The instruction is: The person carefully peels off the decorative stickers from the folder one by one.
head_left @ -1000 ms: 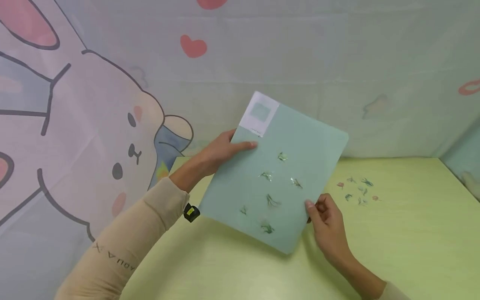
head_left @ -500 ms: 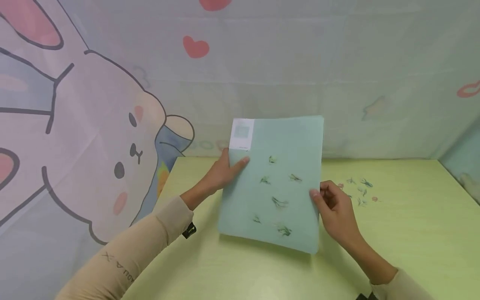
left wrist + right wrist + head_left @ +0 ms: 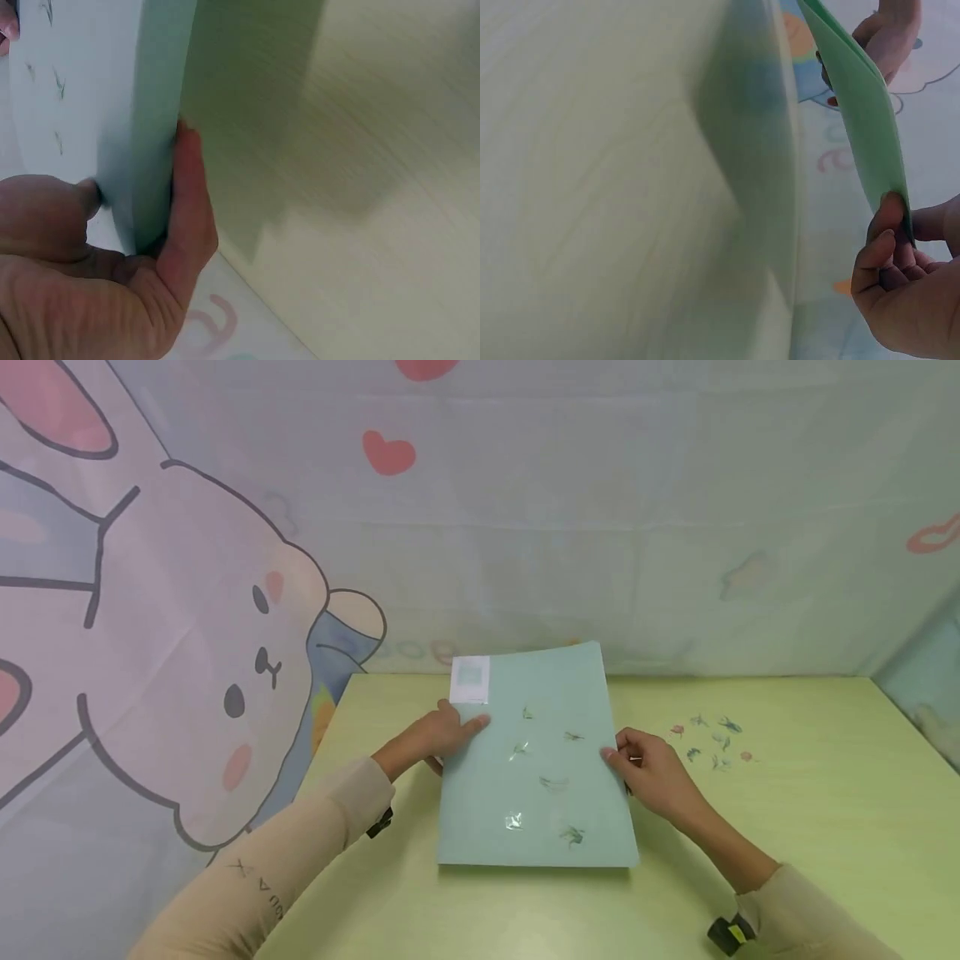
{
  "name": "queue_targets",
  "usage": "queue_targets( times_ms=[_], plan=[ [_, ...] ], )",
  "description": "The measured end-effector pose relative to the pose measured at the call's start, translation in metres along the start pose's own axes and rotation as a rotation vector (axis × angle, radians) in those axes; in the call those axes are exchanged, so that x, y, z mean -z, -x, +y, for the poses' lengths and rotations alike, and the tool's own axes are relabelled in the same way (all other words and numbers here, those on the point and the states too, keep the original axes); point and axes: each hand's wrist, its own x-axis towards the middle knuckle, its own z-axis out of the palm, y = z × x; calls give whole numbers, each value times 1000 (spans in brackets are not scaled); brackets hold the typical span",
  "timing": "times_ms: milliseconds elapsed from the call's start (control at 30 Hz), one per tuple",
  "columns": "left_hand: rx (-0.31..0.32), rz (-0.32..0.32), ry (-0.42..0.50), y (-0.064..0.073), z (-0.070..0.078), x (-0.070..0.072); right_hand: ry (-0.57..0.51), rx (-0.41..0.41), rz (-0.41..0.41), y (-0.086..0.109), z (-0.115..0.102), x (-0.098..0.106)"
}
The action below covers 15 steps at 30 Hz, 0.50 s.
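Both hands hold a pale green folder [image 3: 517,677] tilted above the table. A white label [image 3: 470,679] marks its upper left corner, and several small clear plant stickers [image 3: 573,835] dot its cover. My left hand [image 3: 442,733] grips the left edge with the thumb on the cover; the left wrist view shows its fingers [image 3: 191,195] behind the spine. On the opposite edge, my right hand [image 3: 654,770] pinches the folder between thumb and curled fingers, as the right wrist view shows at the folder's thin green side [image 3: 870,127].
Several small flower and leaf stickers [image 3: 722,742] lie loose on the yellow-green table [image 3: 810,827] to the right. Behind the table hangs a cloth backdrop [image 3: 525,527] printed with a rabbit and hearts.
Both hands have lowered the folder toward the table and turned it from a slant to nearly straight. The grip on both edges stays. The loose stickers have not moved.
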Motion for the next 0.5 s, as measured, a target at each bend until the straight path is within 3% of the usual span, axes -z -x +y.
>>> queue_targets(
  times_ms=[233,367,500],
  plan=[
    [41,-38,-272,-5,-8,-14,24,-41,-143,-3,15,-7],
    [67,-49,-305,-7,-13,-20,39,-42,-190,-5,21,-9],
    [81,-85,-301,-13,-14,-22,123,-28,-202,-8,28,-10]
  ],
)
